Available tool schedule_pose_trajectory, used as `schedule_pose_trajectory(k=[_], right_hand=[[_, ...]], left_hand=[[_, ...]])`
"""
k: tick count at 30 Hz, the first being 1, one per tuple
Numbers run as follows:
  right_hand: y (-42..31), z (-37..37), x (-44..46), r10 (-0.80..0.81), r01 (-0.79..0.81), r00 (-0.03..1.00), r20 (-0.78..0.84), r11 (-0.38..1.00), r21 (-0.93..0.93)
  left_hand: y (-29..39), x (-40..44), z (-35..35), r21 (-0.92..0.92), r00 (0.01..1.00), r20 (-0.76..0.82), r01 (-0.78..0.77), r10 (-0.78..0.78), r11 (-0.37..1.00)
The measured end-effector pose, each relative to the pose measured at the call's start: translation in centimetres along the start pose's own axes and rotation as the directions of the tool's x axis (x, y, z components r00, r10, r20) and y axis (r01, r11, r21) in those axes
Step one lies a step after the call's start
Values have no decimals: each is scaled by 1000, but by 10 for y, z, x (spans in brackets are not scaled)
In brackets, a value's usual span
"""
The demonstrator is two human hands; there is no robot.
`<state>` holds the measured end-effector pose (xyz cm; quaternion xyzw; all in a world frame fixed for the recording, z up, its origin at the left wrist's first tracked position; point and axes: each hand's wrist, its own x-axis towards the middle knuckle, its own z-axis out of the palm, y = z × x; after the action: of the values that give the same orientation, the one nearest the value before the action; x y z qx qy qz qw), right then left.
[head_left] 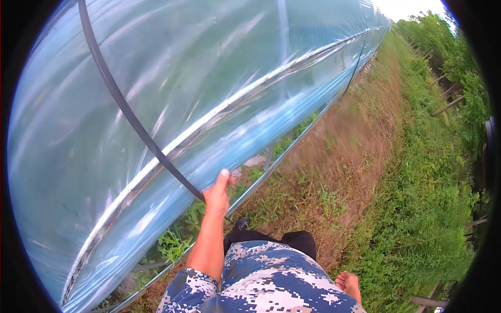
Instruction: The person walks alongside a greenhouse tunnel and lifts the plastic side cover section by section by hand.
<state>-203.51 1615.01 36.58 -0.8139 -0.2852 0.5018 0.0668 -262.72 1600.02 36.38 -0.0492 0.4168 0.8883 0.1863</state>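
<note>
While the right hand (349,284) hangs beside the camouflage shirt (271,284), fingers curled inward, perhaps around nothing, I cannot tell, the left hand (217,196) meets the black strap (124,105), thumb raised; whether its fingers pinch it is hidden. The strap crosses the plastic sheet (209,68) on the left; farther off stand trees (438,47).

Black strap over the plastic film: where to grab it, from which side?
Probably its lower stretch, by the left hand, coming from the dry grass side. The black strap is a narrow band slanting down across the plastic film, and that stretch is nearest the person. Whether it lies tight against the film there isn't clear.
</note>
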Motion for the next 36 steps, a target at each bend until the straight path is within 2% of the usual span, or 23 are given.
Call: schedule_pose_trajectory(k=[1, 2, 4, 5, 7, 12, 13, 14, 15, 16, 17, 19, 20, 22, 23, 24, 25, 27, 28, 30, 33, 36], right_hand=[[-3, 2, 4, -8, 8, 1000, 7, 1000, -5], [-7, 6, 2, -10, 9, 1000, -18, 1000, -27], [-11, 11, 10, -13, 12, 999, -44, 999, -34], [-11, 11, 16, -10, 9, 999, -34, 999, -34], [-13, 18, 30, -33, 33, 998, 51, 999, 8], [-20, 37, 69, 1, 4, 995, 104, 999, -46], [-30, 44, 73, -2, 10, 994, 107, 997, -78], [-39, 50, 76, -3, 16, 990, 144, 995, -95], [-51, 58, 88, -13, 26, 988, 153, 996, -85], [-59, 66, 105, 8, -3, 982, 188, 1000, -29], [-50, 61, 116, 47, -56, 978, 204, 998, 36], [-79, 83, 94, -27, 20, 984, 178, 999, 41], [-97, 93, 76, -43, 41, 986, 162, 999, 15], [-117, 102, 76, -66, 67, 979, 194, 998, 3], [-129, 107, 76, -83, 89, 972, 221, 996, -16], [-135, 109, 83, -72, 73, 974, 215, 997, 5], [-138, 111, 91, -79, 82, 972, 222, 997, -4], [-135, 108, 106, -67, 69, 973, 223, 998, 2], [-134, 105, 115, -50, 51, 973, 225, 999, 4], [-136, 97, 134, -15, 7, 977, 213, 999, 41], [-130, 78, 164, 79, -96, 981, 176, 991, 94], [-120, 51, 190, 192, -223, 968, 159, 953, 207]], left_hand=[[12, 3, 13, 6, 992, 22, -128, 128, 992], [24, 8, 26, 5, 990, 21, -138, 138, 990], [47, 13, 48, 62, 939, 103, -335, 327, 940], [57, 9, 54, 69, 937, 107, -341, 333, 938], [76, 5, 69, 113, 905, 212, -399, 370, 910], [127, -4, 123, 49, 900, 168, -415, 402, 908], [145, 3, 139, -21, 911, 143, -388, 386, 922], [161, 15, 150, 6, 916, 91, -393, 391, 919], [179, 29, 163, 9, 897, 106, -433, 429, 902], [193, 42, 171, 31, 911, 40, -412, 411, 911], [199, 54, 171, 11, 912, 22, -411, 410, 912], [196, 64, 169, 29, 910, -19, -413, 414, 910], [197, 74, 158, 18, 919, 28, -393, 392, 919], [193, 83, 148, 13, 900, 24, -435, 435, 900], [184, 71, 162, 52, 882, -44, -468, 470, 882], [175, 75, 154, 81, 850, -24, -523, 526, 848], [162, 63, 170, 86, 856, 0, -515, 517, 853], [122, 31, 204, 107, 755, 58, -655, 653, 748], [98, 20, 220, 109, 762, 73, -647, 643, 754], [39, 7, 255, 243, 692, 248, -722, 678, 648], [-34, 2, 309, 422, 749, 508, -648, 426, 635], [-87, 13, 357, 533, 813, 564, -491, 143, 688]])
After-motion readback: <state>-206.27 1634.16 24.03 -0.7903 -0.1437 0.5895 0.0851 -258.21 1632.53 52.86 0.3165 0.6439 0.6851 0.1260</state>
